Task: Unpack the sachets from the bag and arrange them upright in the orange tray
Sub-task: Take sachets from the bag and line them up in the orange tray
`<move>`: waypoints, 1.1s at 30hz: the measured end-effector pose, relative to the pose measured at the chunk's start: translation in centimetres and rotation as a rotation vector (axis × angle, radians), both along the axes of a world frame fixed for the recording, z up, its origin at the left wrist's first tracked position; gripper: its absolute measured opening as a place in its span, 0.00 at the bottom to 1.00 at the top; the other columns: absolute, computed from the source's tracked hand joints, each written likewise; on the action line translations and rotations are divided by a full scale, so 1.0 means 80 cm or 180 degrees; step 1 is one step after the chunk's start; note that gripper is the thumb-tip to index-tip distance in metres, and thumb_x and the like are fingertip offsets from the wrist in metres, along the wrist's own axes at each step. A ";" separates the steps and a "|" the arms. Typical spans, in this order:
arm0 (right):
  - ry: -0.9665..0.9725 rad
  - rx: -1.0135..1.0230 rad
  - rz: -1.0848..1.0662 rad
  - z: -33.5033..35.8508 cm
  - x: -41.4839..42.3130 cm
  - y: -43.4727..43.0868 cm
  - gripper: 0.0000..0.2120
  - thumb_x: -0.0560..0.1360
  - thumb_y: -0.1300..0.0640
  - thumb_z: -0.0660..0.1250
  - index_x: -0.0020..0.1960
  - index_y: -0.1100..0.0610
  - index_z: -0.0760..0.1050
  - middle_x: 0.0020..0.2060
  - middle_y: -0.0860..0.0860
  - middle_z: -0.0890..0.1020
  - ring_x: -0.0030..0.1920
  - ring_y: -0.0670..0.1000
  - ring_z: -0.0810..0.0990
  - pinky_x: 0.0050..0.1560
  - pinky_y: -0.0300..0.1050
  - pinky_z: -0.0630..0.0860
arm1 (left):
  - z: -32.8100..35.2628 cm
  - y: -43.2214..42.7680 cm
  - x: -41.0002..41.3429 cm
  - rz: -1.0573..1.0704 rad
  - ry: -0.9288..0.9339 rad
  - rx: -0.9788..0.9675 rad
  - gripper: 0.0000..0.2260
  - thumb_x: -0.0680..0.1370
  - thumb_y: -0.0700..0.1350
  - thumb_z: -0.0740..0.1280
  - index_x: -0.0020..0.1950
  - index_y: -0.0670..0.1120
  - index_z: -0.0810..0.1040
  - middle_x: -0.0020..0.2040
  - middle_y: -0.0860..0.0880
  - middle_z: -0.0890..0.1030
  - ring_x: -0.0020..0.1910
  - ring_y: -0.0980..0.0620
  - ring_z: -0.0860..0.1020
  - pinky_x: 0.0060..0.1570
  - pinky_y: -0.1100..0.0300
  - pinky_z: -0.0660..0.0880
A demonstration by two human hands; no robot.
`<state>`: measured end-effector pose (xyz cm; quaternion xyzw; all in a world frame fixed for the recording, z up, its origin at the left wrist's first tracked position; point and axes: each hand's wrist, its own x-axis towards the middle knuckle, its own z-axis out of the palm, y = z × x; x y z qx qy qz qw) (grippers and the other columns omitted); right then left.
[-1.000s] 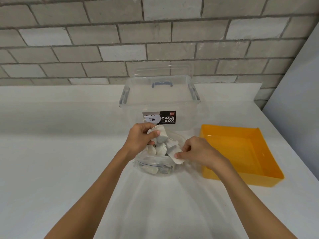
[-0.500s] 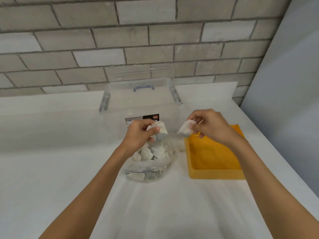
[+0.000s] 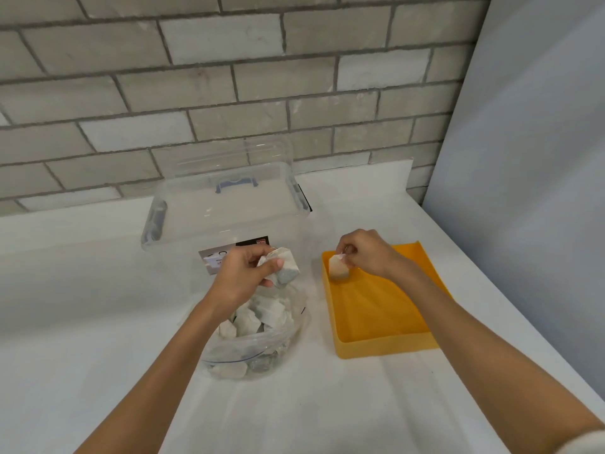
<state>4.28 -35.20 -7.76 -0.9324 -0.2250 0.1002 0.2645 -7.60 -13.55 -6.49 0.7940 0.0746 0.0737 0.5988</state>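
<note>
Sachets (image 3: 258, 317) lie heaped in the bag, and a few more are in the hands. The white desk (image 3: 98, 322) carries everything, with the orange tray (image 3: 386, 347) on its right part, open side up. Left of the tray and farther back stands a clear storage box (image 3: 229, 204) with a blue handle near its top and a dark label on its front wall. Directly left of the tray, near it but apart from it, rests the clear bag (image 3: 248, 355), its mouth open upward. The left hand (image 3: 242, 276) hovers above the bag, level with the tray's far left corner. Its fingers are curled tight round a bunch of sachets (image 3: 288, 268). The right hand (image 3: 366, 253) reaches over the tray's far left corner, and its fingers pinch the top edge of a single sachet (image 3: 339, 268). That sachet hangs upright just inside the corner, close to the tray's left wall. Whether its lower edge touches the tray floor cannot be told.
</note>
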 end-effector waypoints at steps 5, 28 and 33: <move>-0.0042 0.0019 -0.0203 -0.017 0.006 0.013 0.05 0.73 0.66 0.67 0.46 0.59 0.77 0.46 0.58 0.80 0.45 0.53 0.79 0.39 0.40 0.75 | -0.005 0.004 0.001 0.0031 0.0016 -0.0020 0.04 0.75 0.37 0.70 0.49 0.43 0.82 0.43 0.47 0.82 0.38 0.56 0.79 0.34 0.66 0.78; -0.0465 -0.0077 -0.0842 -0.028 -0.001 0.027 0.03 0.77 0.60 0.65 0.48 0.60 0.76 0.48 0.57 0.80 0.49 0.57 0.77 0.45 0.48 0.75 | -0.022 -0.003 0.004 -0.0021 0.0098 -0.0104 0.07 0.75 0.36 0.70 0.51 0.38 0.82 0.41 0.48 0.81 0.39 0.53 0.78 0.33 0.66 0.78; -0.0424 -0.0011 -0.0812 -0.027 -0.002 0.016 0.04 0.76 0.60 0.66 0.48 0.59 0.78 0.47 0.57 0.81 0.50 0.56 0.78 0.48 0.49 0.78 | -0.020 -0.011 0.019 -0.0150 0.0099 0.0099 0.04 0.74 0.38 0.71 0.48 0.44 0.82 0.41 0.48 0.81 0.37 0.55 0.77 0.31 0.66 0.76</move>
